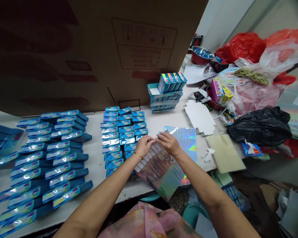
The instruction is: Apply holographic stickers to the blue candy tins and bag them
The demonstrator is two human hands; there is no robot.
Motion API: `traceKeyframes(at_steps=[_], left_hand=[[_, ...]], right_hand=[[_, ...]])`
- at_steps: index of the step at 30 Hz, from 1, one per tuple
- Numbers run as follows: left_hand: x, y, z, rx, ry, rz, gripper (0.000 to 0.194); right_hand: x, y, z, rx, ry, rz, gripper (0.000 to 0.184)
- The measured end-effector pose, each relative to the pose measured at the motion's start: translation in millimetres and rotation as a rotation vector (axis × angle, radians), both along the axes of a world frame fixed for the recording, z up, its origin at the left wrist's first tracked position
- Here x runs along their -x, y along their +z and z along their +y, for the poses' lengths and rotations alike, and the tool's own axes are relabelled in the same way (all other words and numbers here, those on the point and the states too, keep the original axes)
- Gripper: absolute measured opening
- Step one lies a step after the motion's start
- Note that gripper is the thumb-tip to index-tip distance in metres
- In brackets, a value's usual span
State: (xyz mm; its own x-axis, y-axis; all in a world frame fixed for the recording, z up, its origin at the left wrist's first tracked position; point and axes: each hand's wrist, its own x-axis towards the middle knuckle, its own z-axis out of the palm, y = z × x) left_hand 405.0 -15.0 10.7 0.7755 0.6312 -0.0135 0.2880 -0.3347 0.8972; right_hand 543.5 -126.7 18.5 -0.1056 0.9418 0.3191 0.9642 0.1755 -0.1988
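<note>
Sticker sheet: clear, shiny sheet (161,175) with a strip of pale tabs along its left side; slanted, near corner reaching past the near edge of the bench (136,186), just right of the middle box rows.
Left hand: bangled hand (144,146) at the sheet's far end; grip together, thumb and forefinger meeting. Anything thin between them is too small to tell.
Right hand: hand (169,142) touching the sheet's far end, fingers bent and close together; thumb hidden, so clamped or merely resting, cannot tell.
Risk, sheet: the overhanging corner could drag it askew or crease it if the hold is light; judgement only.
Risk, tabs: one could stick to a fingertip or fold on itself, being small and handled close to the other hand.
Risk, rows: left forearm passes close by the near boxes; a low sweep could knock them out of line.
Holographic sheet: second sheet (192,142), partly under the first, to the right.
Middle rows: blue boxes (112,142), left of the hands.
Left rows: more blue boxes (62,168), farther left.
Display tray: blue tray (164,98) at the far side, four boxes upright in it.
Carton: large brown wall (89,66) behind everything.
</note>
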Motion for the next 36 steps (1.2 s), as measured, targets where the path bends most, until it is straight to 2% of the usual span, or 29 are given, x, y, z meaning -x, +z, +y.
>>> traceKeyframes(at_steps=[4,7,10,13,15,17,19,21,23,25,27,30,33,36], left_hand=[[0.8,-3.3,0.7,0.024,0.015,-0.006,0.014],[-0.8,-8.5,3.0,0.062,0.034,0.017,0.014],[-3.3,-16.0,7.9,0.081,0.059,0.079,0.013],[-4.4,-23.0,14.1,0.036,0.103,0.104,0.011],[-1.7,-24.5,16.5,0.006,0.150,0.071,0.009],[6.2,-21.5,15.7,0.031,0.219,-0.022,0.012],[20.4,-13.5,11.5,0.191,0.285,-0.146,0.025],[40.2,-2.7,5.2,0.488,0.314,-0.250,0.041],[62.4,6.9,-0.4,0.760,0.307,-0.313,0.045],[84.6,11.6,-2.3,0.861,0.362,-0.326,0.043],[106.6,9.8,0.6,0.835,0.483,-0.294,0.042],[141.5,-2.0,11.4,0.742,0.624,-0.256,0.043],[175.7,-17.2,24.3,0.632,0.674,-0.232,0.047],[198.8,-30.7,35.9,0.536,0.692,-0.200,0.045]], right_hand=[[0.8,-10.9,-7.9,-0.058,0.025,0.054,0.024],[5.6,-7.0,-11.4,-0.067,-0.024,0.112,0.021],[14.6,12.4,-17.0,-0.039,-0.097,0.156,0.017],[27.8,44.5,-26.0,0.047,-0.176,0.245,0.014],[37.6,65.2,-29.0,0.081,-0.257,0.384,0.013],[47.1,78.2,-25.4,0.099,-0.367,0.580,0.011],[56.2,80.2,-14.8,0.139,-0.483,0.822,0.009],[66.3,72.8,-0.2,0.205,-0.566,1.097,0.010],[79.2,60.5,14.6,0.261,-0.593,1.343,0.013],[96.0,47.4,27.0,0.301,-0.588,1.504,0.016],[116.9,35.6,37.0,0.332,-0.598,1.592,0.019],[155.2,20.0,50.9,0.361,-0.674,1.626,0.021],[194.1,4.1,66.7,0.338,-0.718,1.570,0.020],[220.4,-14.0,82.8,0.296,-0.725,1.456,0.018]])
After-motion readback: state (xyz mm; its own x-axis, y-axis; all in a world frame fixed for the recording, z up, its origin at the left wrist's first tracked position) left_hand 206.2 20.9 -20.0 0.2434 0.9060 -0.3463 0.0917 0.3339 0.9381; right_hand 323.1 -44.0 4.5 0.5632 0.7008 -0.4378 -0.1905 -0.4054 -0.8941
